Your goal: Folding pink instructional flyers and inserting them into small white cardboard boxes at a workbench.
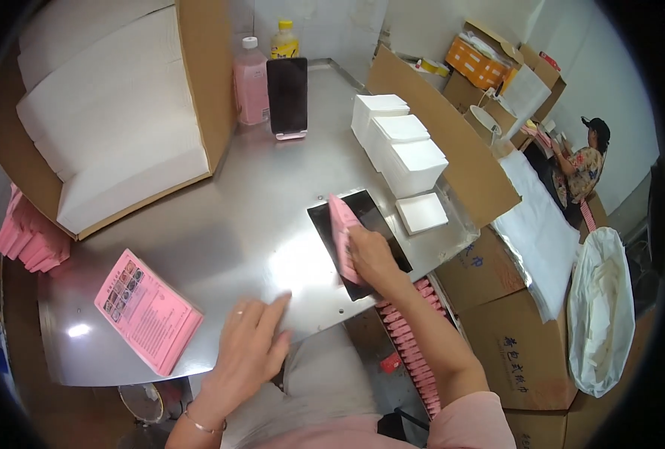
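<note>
My right hand is closed round a pink printed paper packet, held on edge over a dark rectangular panel in the metal table. My left hand hovers at the table's front edge, its fingers apart and nothing in it. To its left lies a neat stack of pink printed paper sleeves. Past my right hand sits a short stack of white napkins, with taller white napkin stacks behind it. Whether the held packet contains anything cannot be made out.
A big cardboard box of white napkins stands at the left, pink packets beside it. A phone on a stand and two bottles are at the back. Pink packets fill a container below the right edge. Another person sits far right.
</note>
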{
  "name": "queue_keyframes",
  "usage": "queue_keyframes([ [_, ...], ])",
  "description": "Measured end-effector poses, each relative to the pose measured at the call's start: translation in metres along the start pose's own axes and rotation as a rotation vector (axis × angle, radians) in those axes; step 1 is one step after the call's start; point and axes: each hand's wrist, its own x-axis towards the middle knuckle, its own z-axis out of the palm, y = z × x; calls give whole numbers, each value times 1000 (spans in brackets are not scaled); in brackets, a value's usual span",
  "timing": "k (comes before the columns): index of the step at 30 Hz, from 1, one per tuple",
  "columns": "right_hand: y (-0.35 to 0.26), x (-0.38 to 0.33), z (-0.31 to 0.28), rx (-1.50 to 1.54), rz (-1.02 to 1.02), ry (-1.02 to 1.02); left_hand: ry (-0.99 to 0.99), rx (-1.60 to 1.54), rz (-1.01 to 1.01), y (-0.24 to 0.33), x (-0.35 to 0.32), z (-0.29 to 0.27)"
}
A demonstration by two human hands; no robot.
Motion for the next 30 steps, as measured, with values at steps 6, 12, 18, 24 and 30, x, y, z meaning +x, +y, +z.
queue_keyframes([
  [6, -10, -17, -50, -333, 170, 150, 466, 371, -221, -39, -50, -62],
  [12, 67, -31, -49, -532, 291, 309, 194, 748, -362, -91, -82, -92],
  [18, 73, -32, -61, -377, 299, 384, 252, 95, -100, -35, -6, -28],
  [24, -26, -37, -43, 46, -109, 324, 83, 5, 212, -10, 25, 40],
  [30, -87, -32, -28, -104, -318, 178, 100, 288, -33, 0, 25, 40],
])
